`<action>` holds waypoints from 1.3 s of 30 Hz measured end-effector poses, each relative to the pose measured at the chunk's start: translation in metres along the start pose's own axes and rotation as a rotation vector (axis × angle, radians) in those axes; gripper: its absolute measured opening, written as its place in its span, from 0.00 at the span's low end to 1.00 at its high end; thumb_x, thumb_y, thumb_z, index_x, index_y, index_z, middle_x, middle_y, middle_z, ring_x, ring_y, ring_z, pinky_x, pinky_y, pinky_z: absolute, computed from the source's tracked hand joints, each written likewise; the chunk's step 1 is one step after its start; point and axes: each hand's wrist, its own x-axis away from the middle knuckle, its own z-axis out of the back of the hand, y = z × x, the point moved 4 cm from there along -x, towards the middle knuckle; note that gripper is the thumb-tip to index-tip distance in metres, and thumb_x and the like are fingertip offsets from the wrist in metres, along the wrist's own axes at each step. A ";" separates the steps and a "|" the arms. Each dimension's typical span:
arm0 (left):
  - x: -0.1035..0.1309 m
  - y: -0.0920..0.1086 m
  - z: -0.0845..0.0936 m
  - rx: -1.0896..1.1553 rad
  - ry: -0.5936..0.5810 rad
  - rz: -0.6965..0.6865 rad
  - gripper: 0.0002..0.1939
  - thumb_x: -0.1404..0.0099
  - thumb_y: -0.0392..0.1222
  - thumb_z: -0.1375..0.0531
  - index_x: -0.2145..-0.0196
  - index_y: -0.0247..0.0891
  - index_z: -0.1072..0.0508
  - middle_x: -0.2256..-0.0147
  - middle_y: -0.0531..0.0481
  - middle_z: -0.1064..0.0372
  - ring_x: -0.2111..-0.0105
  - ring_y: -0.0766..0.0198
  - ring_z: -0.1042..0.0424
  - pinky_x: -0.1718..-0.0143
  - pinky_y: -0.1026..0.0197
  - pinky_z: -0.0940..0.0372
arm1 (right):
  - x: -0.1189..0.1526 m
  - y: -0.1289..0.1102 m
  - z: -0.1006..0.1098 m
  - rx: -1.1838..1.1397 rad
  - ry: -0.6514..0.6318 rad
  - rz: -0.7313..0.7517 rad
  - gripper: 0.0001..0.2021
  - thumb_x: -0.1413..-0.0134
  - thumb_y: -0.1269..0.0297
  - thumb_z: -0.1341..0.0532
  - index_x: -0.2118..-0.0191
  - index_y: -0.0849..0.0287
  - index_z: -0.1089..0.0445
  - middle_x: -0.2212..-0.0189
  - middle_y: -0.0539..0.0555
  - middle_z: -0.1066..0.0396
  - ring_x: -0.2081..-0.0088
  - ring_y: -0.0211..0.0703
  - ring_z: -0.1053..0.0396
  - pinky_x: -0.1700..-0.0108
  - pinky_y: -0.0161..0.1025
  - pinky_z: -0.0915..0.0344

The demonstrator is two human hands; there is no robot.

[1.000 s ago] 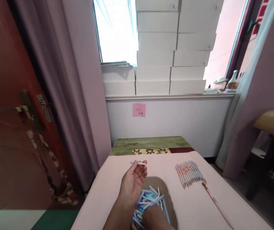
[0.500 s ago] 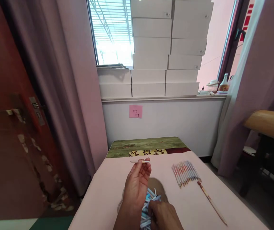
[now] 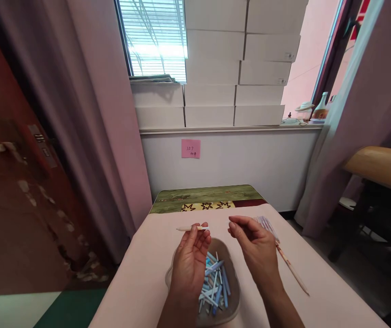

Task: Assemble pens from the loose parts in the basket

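My left hand [image 3: 190, 264] is closed around a pale pen barrel [image 3: 183, 228], its pointed tip to the left and a thin white piece showing at its right end. To the right, my right hand [image 3: 258, 248] hovers with thumb and forefinger pinched together; whatever lies between them is too small to make out. Below both hands, a brownish plastic tub [image 3: 235, 296] contains many loose blue and white pen parts [image 3: 215, 278]. My left forearm covers part of the tub.
Behind my right hand, a row of pens [image 3: 266, 225] lies partly hidden on the pink cloth [image 3: 140, 273]. A long patterned stick [image 3: 294, 272] rests beside them. White boxes [image 3: 212, 95] are stacked on the windowsill, above a pink note [image 3: 190, 149].
My right hand has come up out of the tub to the right of my left hand, its fingertips pinched. My left hand still has the pen barrel. The view has tilted slightly downward.
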 end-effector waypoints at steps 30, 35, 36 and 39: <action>-0.023 0.020 0.060 0.150 0.145 0.137 0.11 0.30 0.33 0.50 0.71 0.33 0.33 0.76 0.52 0.31 0.82 0.73 0.35 0.83 0.71 0.40 | 0.031 0.080 -0.019 0.788 -0.313 -0.044 0.07 0.46 0.68 0.44 0.66 0.54 0.28 0.68 0.49 0.25 0.65 0.41 0.29 0.64 0.34 0.41; -0.026 0.021 0.064 0.147 0.159 0.139 0.12 0.30 0.33 0.50 0.71 0.33 0.33 0.76 0.52 0.31 0.82 0.73 0.36 0.83 0.71 0.40 | 0.032 0.091 -0.038 0.903 -0.486 -0.026 0.12 0.46 0.69 0.43 0.58 0.51 0.26 0.61 0.51 0.25 0.59 0.43 0.29 0.58 0.35 0.40; -0.026 0.022 0.065 0.147 0.155 0.140 0.12 0.30 0.33 0.50 0.71 0.33 0.33 0.76 0.52 0.31 0.82 0.73 0.36 0.83 0.71 0.40 | 0.033 0.091 -0.047 0.915 -0.546 0.002 0.13 0.46 0.69 0.43 0.56 0.51 0.26 0.59 0.52 0.26 0.57 0.43 0.29 0.58 0.35 0.40; -0.028 0.023 0.067 0.152 0.147 0.148 0.12 0.30 0.33 0.50 0.71 0.33 0.33 0.76 0.52 0.31 0.83 0.73 0.37 0.83 0.71 0.40 | 0.038 0.090 -0.081 0.956 -0.799 0.150 0.14 0.45 0.70 0.44 0.56 0.50 0.26 0.57 0.51 0.26 0.54 0.44 0.30 0.56 0.35 0.40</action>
